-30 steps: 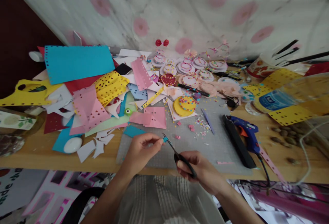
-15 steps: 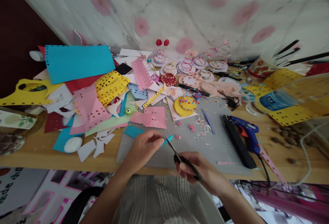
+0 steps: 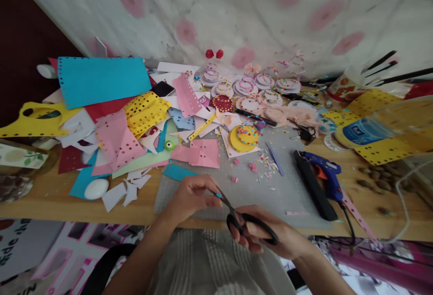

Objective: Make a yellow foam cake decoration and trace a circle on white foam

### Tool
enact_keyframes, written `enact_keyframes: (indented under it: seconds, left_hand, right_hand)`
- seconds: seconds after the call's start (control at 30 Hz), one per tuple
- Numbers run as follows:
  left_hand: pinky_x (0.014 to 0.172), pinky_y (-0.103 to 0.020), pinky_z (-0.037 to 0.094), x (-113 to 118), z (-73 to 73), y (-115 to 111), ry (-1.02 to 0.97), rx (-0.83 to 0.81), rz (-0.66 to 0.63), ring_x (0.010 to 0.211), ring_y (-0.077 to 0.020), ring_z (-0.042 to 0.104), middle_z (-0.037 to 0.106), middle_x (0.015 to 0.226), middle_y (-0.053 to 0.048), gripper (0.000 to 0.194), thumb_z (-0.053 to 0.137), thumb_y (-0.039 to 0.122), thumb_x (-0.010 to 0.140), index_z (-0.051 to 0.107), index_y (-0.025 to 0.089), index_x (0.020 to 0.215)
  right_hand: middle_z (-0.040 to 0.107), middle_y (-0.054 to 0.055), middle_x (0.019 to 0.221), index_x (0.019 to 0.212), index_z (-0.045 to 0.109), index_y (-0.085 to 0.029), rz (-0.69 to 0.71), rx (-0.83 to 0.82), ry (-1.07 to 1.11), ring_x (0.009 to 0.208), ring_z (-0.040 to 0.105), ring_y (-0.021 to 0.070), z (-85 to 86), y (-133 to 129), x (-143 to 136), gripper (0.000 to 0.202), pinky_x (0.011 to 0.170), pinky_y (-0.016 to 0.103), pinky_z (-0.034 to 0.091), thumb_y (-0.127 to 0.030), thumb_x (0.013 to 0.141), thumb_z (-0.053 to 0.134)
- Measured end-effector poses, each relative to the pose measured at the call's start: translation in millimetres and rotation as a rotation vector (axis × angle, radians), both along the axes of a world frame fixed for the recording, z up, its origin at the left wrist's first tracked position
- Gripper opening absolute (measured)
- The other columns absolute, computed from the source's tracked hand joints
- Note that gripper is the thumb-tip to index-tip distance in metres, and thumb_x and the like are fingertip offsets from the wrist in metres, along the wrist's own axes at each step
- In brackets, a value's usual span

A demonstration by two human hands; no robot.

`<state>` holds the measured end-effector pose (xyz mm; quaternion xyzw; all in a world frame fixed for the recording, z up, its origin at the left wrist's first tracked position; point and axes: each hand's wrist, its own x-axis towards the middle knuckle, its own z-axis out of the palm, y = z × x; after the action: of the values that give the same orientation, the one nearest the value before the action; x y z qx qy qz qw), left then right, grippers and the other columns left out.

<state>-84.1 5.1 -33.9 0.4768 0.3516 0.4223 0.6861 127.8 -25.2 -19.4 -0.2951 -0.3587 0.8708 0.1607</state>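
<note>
My left hand (image 3: 191, 198) is closed in a pinch on a small piece of blue paper (image 3: 218, 195), of which only a sliver shows between the fingers. Black-handled scissors (image 3: 227, 203) are in my right hand (image 3: 274, 229), with fingers through the loops. The handles are spread and the blades reach up to the blue piece at my left fingertips. Just behind my left hand, a blue paper strip (image 3: 179, 172) lies on the grey cutting mat (image 3: 243, 205). Pink paper (image 3: 206, 153) lies beyond it.
A black case (image 3: 314, 186) and a blue glue gun (image 3: 324, 173) lie to the right. Decorated paper discs (image 3: 245, 87) stand along the back. Punched coloured sheets, including a large blue one (image 3: 104, 80), pile up at left. A bottle (image 3: 382, 128) lies far right.
The scissors have opened wider at the handles. The blue piece that stuck out past my left fingers now shows only as a sliver between them, with the blades at it.
</note>
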Motion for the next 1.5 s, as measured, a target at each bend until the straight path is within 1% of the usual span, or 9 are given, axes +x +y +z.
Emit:
enact_keyframes:
  seconds: [0.13, 0.3, 0.43, 0.53, 0.63, 0.9, 1.1, 1.3, 1.5]
  left_hand:
    - [0.062, -0.022, 0.041, 4.6, -4.7, -6.4, -0.125, -0.130, 0.035, 0.063, -0.0104, 0.055, 0.063, 0.066, 0.000, 0.024, 0.088, 0.029, 0.058, 0.068, 0.016, 0.063]
    - [0.063, -0.022, 0.044, 6.1, -2.4, -5.7, -0.159, -0.211, -0.043, 0.065, -0.0115, 0.057, 0.063, 0.067, 0.000, 0.031, 0.089, 0.034, 0.056, 0.067, 0.015, 0.065]
    - [0.070, -0.027, 0.048, -0.1, 3.0, -2.8, -0.091, -0.163, -0.098, 0.072, -0.0162, 0.063, 0.069, 0.075, -0.004, 0.032, 0.078, 0.046, 0.070, 0.072, 0.015, 0.080]
    - [0.074, -0.029, 0.049, -4.5, 4.8, -2.8, -0.036, -0.136, -0.105, 0.075, -0.0175, 0.066, 0.071, 0.078, -0.005, 0.028, 0.072, 0.045, 0.077, 0.074, 0.018, 0.085]
    - [0.073, -0.028, 0.049, -4.9, 5.0, -3.9, 0.012, -0.127, -0.082, 0.076, -0.0175, 0.066, 0.071, 0.079, -0.004, 0.020, 0.075, 0.039, 0.076, 0.074, 0.019, 0.081]
    - [0.067, -0.026, 0.050, -1.1, 7.9, -7.1, 0.126, -0.026, 0.066, 0.071, -0.0170, 0.065, 0.071, 0.075, -0.005, 0.020, 0.078, 0.038, 0.071, 0.074, 0.019, 0.074]
    - [0.065, -0.022, 0.049, 2.4, 6.4, -10.7, 0.104, 0.037, 0.158, 0.069, -0.0139, 0.062, 0.068, 0.072, -0.003, 0.015, 0.077, 0.033, 0.073, 0.073, 0.019, 0.072]
    - [0.065, -0.025, 0.051, 5.1, 2.6, -11.2, 0.113, 0.056, 0.178, 0.071, -0.0159, 0.061, 0.067, 0.072, -0.004, 0.019, 0.075, 0.037, 0.075, 0.072, 0.018, 0.073]
    - [0.064, -0.025, 0.051, 5.0, 0.1, -9.4, 0.158, 0.071, 0.195, 0.070, -0.0158, 0.062, 0.068, 0.072, -0.004, 0.020, 0.076, 0.038, 0.074, 0.072, 0.018, 0.071]
  right_hand:
    - [0.050, 0.002, 0.074, 0.085, 0.061, -0.011, 0.014, -0.030, 0.062, 0.061, 0.042, 0.0082, 2.0, 1.7, -1.2, 0.056, 0.046, 0.016, 0.031, -0.065, 0.071, 0.067]
    - [0.050, 0.002, 0.076, 0.088, 0.061, -0.012, 0.009, -0.046, 0.096, 0.061, 0.040, 0.0074, -0.4, 0.2, 0.9, 0.053, 0.046, 0.015, 0.031, -0.063, 0.073, 0.067]
    - [0.048, 0.002, 0.076, 0.088, 0.061, -0.013, -0.011, -0.034, 0.082, 0.061, 0.039, 0.0076, -1.4, 0.7, 3.6, 0.052, 0.046, 0.015, 0.030, -0.063, 0.074, 0.066]
    - [0.049, 0.002, 0.078, 0.087, 0.060, -0.013, -0.022, -0.041, 0.073, 0.062, 0.038, 0.0077, 0.7, 2.6, 4.2, 0.050, 0.046, 0.015, 0.029, -0.061, 0.074, 0.067]
    - [0.048, 0.002, 0.078, 0.086, 0.060, -0.014, -0.016, -0.059, 0.075, 0.062, 0.038, 0.0078, 3.0, 3.4, 3.8, 0.048, 0.046, 0.015, 0.029, -0.059, 0.075, 0.067]
    - [0.048, 0.000, 0.072, 0.081, 0.059, -0.013, 0.000, -0.035, 0.061, 0.060, 0.039, 0.0074, 2.8, 2.5, 4.9, 0.048, 0.046, 0.017, 0.026, -0.060, 0.074, 0.068]
    - [0.047, -0.002, 0.062, 0.073, 0.058, -0.012, -0.012, -0.004, -0.038, 0.051, 0.034, 0.0053, 1.1, 2.7, 4.0, 0.059, 0.045, 0.019, 0.022, -0.069, 0.065, 0.069]
    - [0.049, -0.003, 0.060, 0.069, 0.058, -0.012, -0.042, 0.009, -0.110, 0.049, 0.034, 0.0049, -3.5, 2.2, 4.6, 0.062, 0.045, 0.021, 0.020, -0.072, 0.059, 0.071]
    - [0.047, -0.004, 0.056, 0.064, 0.057, -0.013, -0.055, 0.016, -0.148, 0.049, 0.034, 0.0055, -6.0, 2.8, 4.2, 0.059, 0.046, 0.022, 0.020, -0.070, 0.058, 0.073]
